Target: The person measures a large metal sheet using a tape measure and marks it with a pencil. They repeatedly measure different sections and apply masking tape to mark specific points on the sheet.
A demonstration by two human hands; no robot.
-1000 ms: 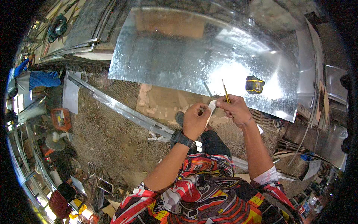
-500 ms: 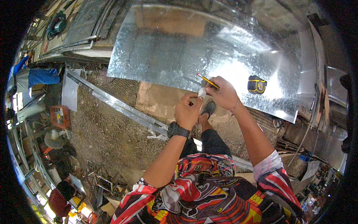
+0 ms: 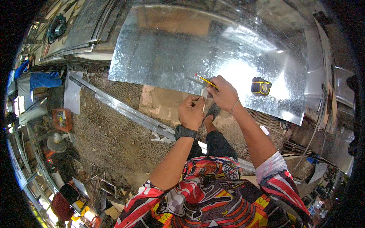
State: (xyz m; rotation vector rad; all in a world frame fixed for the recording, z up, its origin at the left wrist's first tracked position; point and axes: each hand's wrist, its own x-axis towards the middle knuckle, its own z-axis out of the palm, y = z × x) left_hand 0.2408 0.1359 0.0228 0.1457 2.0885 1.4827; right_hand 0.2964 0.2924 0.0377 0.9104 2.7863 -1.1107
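Note:
My right hand [image 3: 224,94] is closed around a yellow pencil [image 3: 207,81], its red end pointing up and left over a shiny sheet of metal [image 3: 163,53]. My left hand [image 3: 191,112], with a black watch on its wrist, is pinched at the sheet's near edge, close to the right fingertips. A small white piece [image 3: 204,92] shows between the two hands; its kind is unclear and the fingers partly cover it. On the sheet, right of my right hand, lies a black and yellow tape measure [image 3: 261,86].
Below the sheet are a brown board [image 3: 156,102] and gravelly ground [image 3: 110,133]. A long metal strip [image 3: 121,106] slants across the left. A power tool [image 3: 57,27] lies at the far left, near a person in blue trousers [image 3: 45,78]. Another person [image 3: 62,203] is at lower left.
Both hands stay close together; my right hand and the pencil have shifted slightly left. Less of the white piece shows between the fingers. More of a white scrap shows beside my right forearm.

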